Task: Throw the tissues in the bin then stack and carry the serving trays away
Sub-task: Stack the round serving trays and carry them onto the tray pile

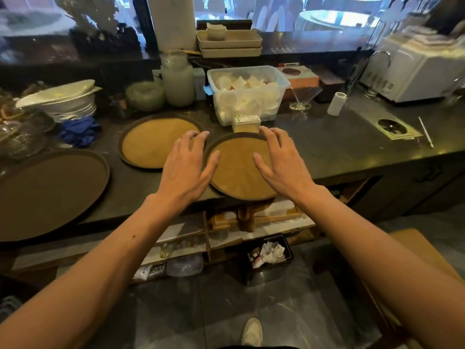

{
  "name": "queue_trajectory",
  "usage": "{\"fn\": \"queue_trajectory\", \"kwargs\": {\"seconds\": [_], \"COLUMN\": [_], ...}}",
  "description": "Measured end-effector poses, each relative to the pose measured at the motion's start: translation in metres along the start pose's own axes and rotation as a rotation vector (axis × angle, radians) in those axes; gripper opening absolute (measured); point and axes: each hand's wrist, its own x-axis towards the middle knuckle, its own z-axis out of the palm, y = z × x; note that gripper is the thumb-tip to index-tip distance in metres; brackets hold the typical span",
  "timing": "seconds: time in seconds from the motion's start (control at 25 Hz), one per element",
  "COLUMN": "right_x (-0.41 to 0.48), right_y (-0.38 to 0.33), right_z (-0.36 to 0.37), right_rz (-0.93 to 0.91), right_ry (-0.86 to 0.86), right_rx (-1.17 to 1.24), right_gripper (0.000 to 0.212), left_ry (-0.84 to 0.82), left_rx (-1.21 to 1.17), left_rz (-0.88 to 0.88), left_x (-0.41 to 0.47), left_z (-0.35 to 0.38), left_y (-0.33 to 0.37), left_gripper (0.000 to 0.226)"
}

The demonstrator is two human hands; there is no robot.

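On the dark stone counter in front of me sit three round serving trays. Nearest is the cork-lined tray, its near edge jutting out past the counter's lip. My left hand hangs over its left rim with the fingers spread wide and gripping nothing; the thumb reaches in over the cork. My right hand is over the tray's right side, fingers likewise splayed and empty, fingertips near the far rim. Whether either palm actually touches the tray I cannot tell.

Just beside this tray, to the left and slightly further back, lies a second cork-lined tray, bare on top; the two rims look very close or touching. Further left, well apart from them, is a larger dark brown tray, also overhanging the counter edge.

Behind the near tray stands a small tan box, and behind that a clear plastic tub filled with white cups. A blue cloth lies crumpled below a stack of white bowls.

Down on the floor under the counter, a black bin holds crumpled white tissues.
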Motion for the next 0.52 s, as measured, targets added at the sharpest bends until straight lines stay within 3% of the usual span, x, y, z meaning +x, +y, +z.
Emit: {"fn": "queue_trajectory", "kwargs": {"seconds": [0.52], "right_x": [0.028], "right_y": [0.129], "right_z": [0.022], "right_rz": [0.180], "right_ry": [-0.080], "right_rx": [0.079], "right_gripper": [0.065], "left_ry": [-0.172], "left_rx": [0.049], "left_rz": [-0.154], "left_x": [0.051], "left_z": [0.098], "left_y": [0.022], "left_gripper": [0.057]}}
